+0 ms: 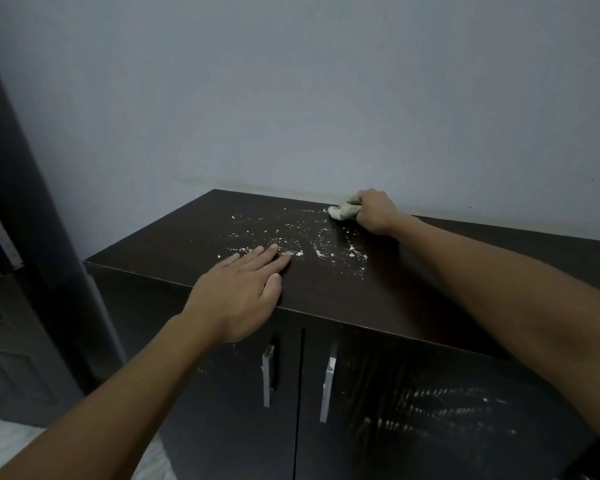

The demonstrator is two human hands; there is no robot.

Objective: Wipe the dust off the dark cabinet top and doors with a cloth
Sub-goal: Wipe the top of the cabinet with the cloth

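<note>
While white dust (pixel 312 242) speckles the dark cabinet top (pixel 413 271), the right hand (pixel 374 211) grips a bunched cloth (pixel 343 211).

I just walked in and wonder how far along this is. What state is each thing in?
Cabinet top: strewn with white dust mid-surface.
Cloth: bunched, at the back edge.
Right hand: gripping the cloth.
Left hand: flat, empty, on the top.
Doors: shut, right one dust-streaked.
</note>
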